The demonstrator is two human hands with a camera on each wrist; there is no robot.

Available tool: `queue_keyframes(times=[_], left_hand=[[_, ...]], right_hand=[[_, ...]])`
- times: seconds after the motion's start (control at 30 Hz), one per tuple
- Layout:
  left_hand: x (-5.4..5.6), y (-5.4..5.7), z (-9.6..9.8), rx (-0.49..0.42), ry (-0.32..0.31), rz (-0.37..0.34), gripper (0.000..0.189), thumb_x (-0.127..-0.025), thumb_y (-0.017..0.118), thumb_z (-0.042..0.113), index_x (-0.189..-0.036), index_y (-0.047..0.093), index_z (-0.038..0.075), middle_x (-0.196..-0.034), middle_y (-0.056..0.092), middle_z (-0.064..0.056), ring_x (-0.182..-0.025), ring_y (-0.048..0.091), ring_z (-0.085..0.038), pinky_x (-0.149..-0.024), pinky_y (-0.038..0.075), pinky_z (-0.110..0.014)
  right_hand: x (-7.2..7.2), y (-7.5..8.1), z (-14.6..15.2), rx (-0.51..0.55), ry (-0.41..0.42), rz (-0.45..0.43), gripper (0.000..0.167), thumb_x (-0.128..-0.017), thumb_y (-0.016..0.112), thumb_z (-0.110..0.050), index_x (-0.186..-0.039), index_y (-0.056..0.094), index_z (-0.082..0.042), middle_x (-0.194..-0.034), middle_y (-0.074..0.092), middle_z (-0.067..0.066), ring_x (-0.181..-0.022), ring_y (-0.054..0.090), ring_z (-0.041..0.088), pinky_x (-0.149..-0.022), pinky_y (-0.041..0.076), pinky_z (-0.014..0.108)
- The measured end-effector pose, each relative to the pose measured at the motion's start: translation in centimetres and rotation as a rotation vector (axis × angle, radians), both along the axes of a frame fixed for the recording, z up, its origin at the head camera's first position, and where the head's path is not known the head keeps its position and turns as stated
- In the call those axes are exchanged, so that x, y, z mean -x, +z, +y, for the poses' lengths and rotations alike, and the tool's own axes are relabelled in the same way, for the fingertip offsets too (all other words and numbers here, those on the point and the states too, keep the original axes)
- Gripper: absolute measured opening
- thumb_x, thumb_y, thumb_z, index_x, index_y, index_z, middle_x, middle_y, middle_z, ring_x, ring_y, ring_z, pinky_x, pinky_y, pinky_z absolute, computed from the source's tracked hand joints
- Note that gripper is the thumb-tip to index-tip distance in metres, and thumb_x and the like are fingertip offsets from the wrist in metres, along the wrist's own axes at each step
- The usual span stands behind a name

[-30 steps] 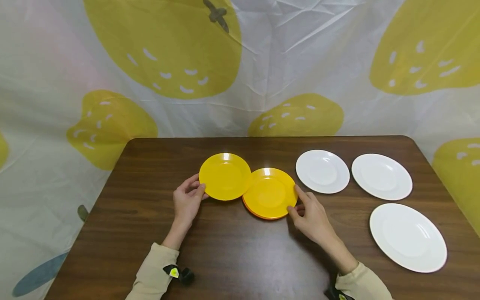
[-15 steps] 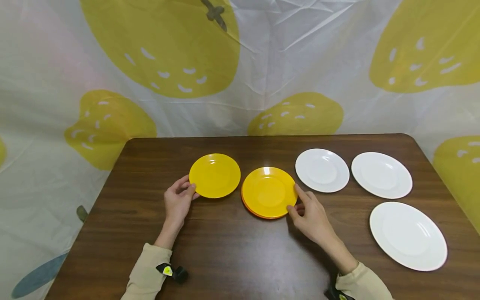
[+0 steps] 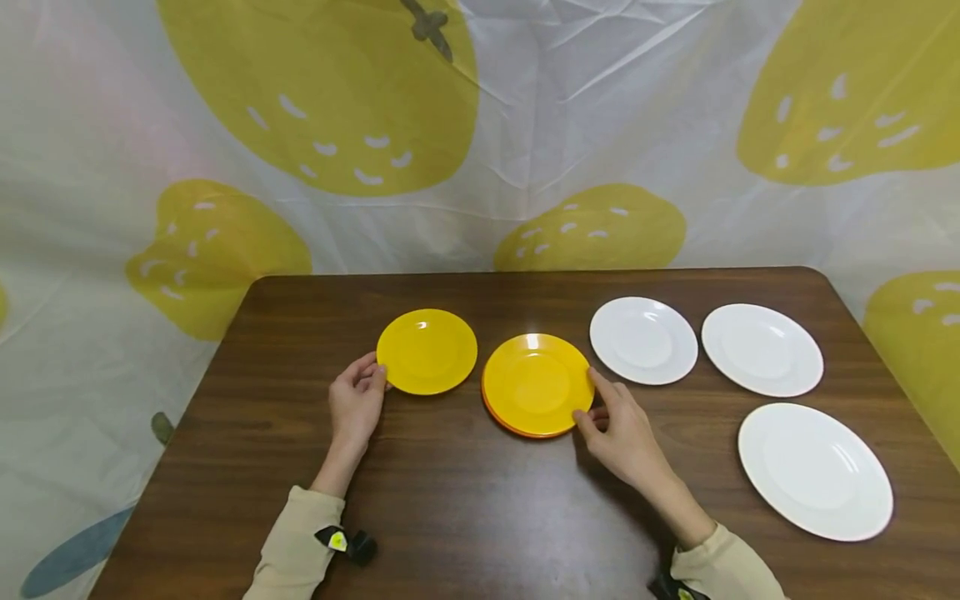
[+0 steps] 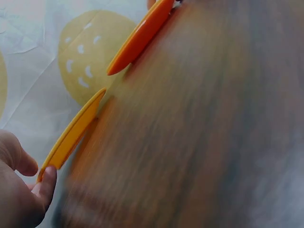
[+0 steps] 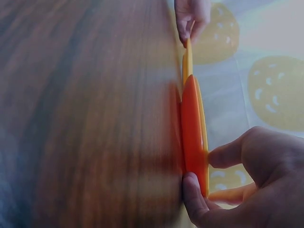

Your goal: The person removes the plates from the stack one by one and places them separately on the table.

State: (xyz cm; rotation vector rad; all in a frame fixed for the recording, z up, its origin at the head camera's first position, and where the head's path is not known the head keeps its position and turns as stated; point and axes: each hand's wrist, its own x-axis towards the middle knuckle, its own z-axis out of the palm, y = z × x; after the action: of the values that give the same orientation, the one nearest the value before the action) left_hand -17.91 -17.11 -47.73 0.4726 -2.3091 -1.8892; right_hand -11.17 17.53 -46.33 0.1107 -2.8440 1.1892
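In the head view my left hand point(image 3: 356, 402) pinches the left rim of a small yellow plate point(image 3: 426, 352). The left wrist view has that yellow plate point(image 4: 76, 130) edge-on, its near rim between thumb and finger, low over the table or touching it. My right hand point(image 3: 621, 429) holds the right rim of another yellow plate point(image 3: 537, 383), which lies on top of an orange plate. Seen from the right wrist, thumb and fingers grip both rims together, the orange plate point(image 5: 192, 128) underneath. A narrow gap separates the left plate from this stack.
Three white plates lie on the right of the brown wooden table point(image 3: 480, 517): one small point(image 3: 643, 342), one medium point(image 3: 763, 350) and one large point(image 3: 816, 472). Behind the table's back edge hangs a fabric sheet point(image 3: 345, 233) printed with yellow fruit.
My left hand has carried its yellow plate leftward, from overlapping the stack to apart from it, and tilted or lowered it slightly. The right hand and the stack have barely moved.
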Motion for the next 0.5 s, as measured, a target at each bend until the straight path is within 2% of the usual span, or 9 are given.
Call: queue_keyframes(times=[0.13, 0.23, 0.5], left_hand=[[-0.24, 0.1, 0.0, 0.095, 0.019, -0.028, 0.037, -0.101, 0.058, 0.013, -0.136, 0.062, 0.0, -0.124, 0.067, -0.02, -0.1, 0.064, -0.016, -0.072, 0.049, -0.006], [-0.43, 0.18, -0.01, 0.121, 0.023, -0.03, 0.037, -0.101, 0.058, 0.013, -0.135, 0.063, 0.0, -0.127, 0.067, -0.02, -0.106, 0.063, -0.023, -0.072, 0.047, -0.005], [-0.81, 0.23, 0.03, 0.115, 0.034, -0.005, 0.035, -0.098, 0.058, 0.013, -0.131, 0.067, 0.003, -0.131, 0.065, -0.016, -0.107, 0.06, -0.019, -0.074, 0.045, -0.006]], right_hand=[[0.02, -0.05, -0.03, -0.003, 0.006, 0.003, 0.069, -0.09, 0.072, -0.007, -0.15, 0.041, 0.007, -0.109, 0.057, 0.019, -0.085, 0.065, 0.02, -0.078, 0.059, 0.035], [0.03, -0.07, -0.01, -0.002, 0.008, 0.0, 0.069, -0.09, 0.071, -0.007, -0.151, 0.04, 0.008, -0.109, 0.057, 0.02, -0.085, 0.065, 0.021, -0.077, 0.059, 0.035], [0.14, -0.2, 0.26, -0.003, 0.018, -0.01, 0.07, -0.091, 0.071, -0.008, -0.151, 0.038, 0.009, -0.11, 0.056, 0.02, -0.086, 0.065, 0.021, -0.078, 0.059, 0.036]])
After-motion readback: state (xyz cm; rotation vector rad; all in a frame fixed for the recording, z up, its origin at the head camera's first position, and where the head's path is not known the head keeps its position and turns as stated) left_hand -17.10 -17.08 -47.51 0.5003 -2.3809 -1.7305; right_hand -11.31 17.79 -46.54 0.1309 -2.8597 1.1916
